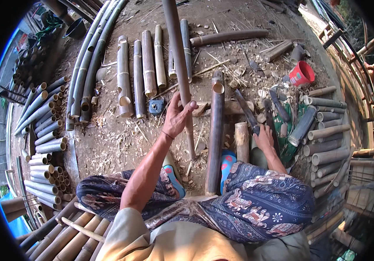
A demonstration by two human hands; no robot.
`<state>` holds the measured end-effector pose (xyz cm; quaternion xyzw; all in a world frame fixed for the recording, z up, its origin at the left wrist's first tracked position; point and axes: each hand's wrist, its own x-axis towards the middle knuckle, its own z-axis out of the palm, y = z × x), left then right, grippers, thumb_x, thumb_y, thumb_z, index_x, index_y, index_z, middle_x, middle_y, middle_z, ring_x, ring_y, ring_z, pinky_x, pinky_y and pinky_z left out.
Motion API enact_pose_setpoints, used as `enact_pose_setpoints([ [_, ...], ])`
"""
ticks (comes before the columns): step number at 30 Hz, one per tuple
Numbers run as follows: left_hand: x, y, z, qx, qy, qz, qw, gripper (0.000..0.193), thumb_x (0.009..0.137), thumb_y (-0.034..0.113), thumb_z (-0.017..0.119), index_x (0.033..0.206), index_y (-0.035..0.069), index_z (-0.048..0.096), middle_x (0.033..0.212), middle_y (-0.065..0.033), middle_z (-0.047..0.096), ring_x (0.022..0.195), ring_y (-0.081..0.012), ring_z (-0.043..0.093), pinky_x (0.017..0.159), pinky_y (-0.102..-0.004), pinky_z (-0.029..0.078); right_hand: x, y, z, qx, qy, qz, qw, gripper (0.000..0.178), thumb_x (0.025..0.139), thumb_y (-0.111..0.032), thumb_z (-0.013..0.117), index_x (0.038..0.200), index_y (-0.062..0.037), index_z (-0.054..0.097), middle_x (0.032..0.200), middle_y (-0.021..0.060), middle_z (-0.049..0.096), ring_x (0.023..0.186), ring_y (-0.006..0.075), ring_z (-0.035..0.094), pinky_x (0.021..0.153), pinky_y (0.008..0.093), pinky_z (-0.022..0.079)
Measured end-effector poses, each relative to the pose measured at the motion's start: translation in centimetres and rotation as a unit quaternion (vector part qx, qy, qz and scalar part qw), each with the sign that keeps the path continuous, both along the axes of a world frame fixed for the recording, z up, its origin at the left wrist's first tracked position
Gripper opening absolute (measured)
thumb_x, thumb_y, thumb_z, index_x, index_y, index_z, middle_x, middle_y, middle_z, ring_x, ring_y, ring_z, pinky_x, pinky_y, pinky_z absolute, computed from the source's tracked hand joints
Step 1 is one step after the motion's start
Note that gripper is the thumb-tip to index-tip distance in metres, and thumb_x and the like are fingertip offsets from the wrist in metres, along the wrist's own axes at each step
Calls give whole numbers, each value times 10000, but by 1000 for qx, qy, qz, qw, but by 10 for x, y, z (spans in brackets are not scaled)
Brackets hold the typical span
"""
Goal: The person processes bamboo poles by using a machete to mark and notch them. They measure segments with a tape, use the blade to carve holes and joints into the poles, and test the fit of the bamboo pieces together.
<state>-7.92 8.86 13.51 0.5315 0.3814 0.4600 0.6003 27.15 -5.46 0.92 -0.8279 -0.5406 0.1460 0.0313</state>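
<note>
Dirt ground [95,143] takes up most of the view, strewn with pale chips and shavings. Seated person's dark blue patterned trousers [256,200] spread wide across the lower middle, knees apart.

At far left, a stack of cut bamboo [43,113], many open ends showing. At right, a second pile of bamboo lengths [328,135]. Long dark poles [82,69] lie side by side at upper left; shorter bamboo pieces [149,65] lie in a row to their right.

Held pole [178,52], brown and slender, runs from the top edge down to near the feet; whether its lower end touches ground, cannot tell. Just right of it, a dark bamboo tube [215,143] extends between the feet, a cut opening near its far end. Short wooden stump [242,141] beside the right knee. Red bucket [301,73], tilted, upper right. Dark-bladed knife [245,108] angles outward near the stump.

Hands apart: left hand [178,114] wrapped round the pole, right hand [264,140] closed on the knife's handle.
</note>
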Motion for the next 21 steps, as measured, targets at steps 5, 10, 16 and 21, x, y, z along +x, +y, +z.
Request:
enact_pose_setpoints([
  [5,-1,-44,-34,-49,88,11,995,314,903,276,695,1113,57,613,793,22,560,733,-91,548,676,-258,457,-10,-6,-9,60,-54,27,996,548,787,-178,679,1249,21,462,1160,223,533,1056,401,521,873,493,483],
  [10,4,-56,-18,0,-42,82,996,181,924,169,651,1066,73,592,875,-14,576,773,-108,535,706,-280,451,-22,3,19,54,74,-48,995,476,800,-226,636,1224,-33,541,1139,235,617,1047,378,578,903,434,464],
  [16,38,-52,56,132,-148,132,971,147,932,72,609,966,83,466,885,-64,520,819,-163,516,793,-348,464,-14,-26,57,171,285,-122,935,361,817,-196,651,1124,-12,604,866,119,646,744,215,618,713,335,495],
  [21,41,-63,53,147,-158,120,969,183,934,125,608,956,84,431,878,-67,475,824,-184,506,800,-373,464,-10,-30,82,200,378,-128,895,439,829,-37,559,1267,-22,570,809,-4,562,632,71,516,569,225,448],
])
